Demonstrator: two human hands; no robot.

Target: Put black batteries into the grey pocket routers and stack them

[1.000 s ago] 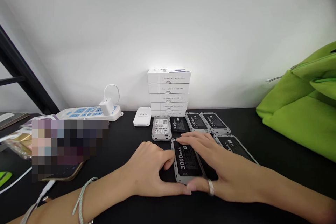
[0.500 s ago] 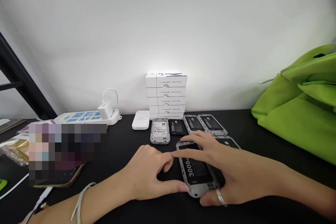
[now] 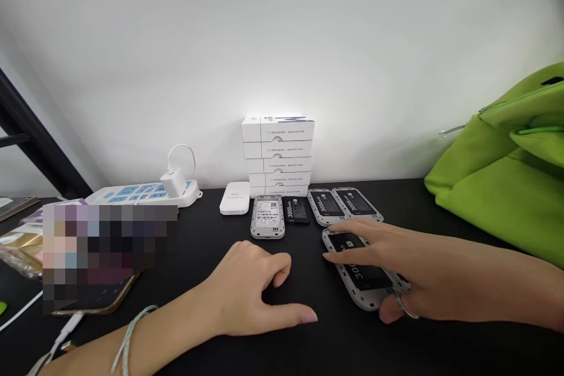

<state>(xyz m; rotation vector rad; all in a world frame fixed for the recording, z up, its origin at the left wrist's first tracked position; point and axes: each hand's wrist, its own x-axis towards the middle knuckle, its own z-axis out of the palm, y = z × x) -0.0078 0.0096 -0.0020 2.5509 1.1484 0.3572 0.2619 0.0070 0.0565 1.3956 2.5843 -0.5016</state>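
Gripping grey device [image 3: 363, 276] by its edges, right hand [image 3: 400, 261] sat right of center, lower half of frame. Left hand [image 3: 251, 288] was empty, half-curled, thumb out, over counter [image 3: 326, 352] at lower center. Loose battery [image 3: 297, 210] and label-up device [image 3: 268, 217] lay mid-frame, just below white box stack [image 3: 279, 161].

What I wear
A silver ring [image 3: 402, 306] on the thumb of my right hand [image 3: 418, 276]; a pale green cord bracelet [image 3: 128, 335], partly braided, around my left wrist [image 3: 152, 338].
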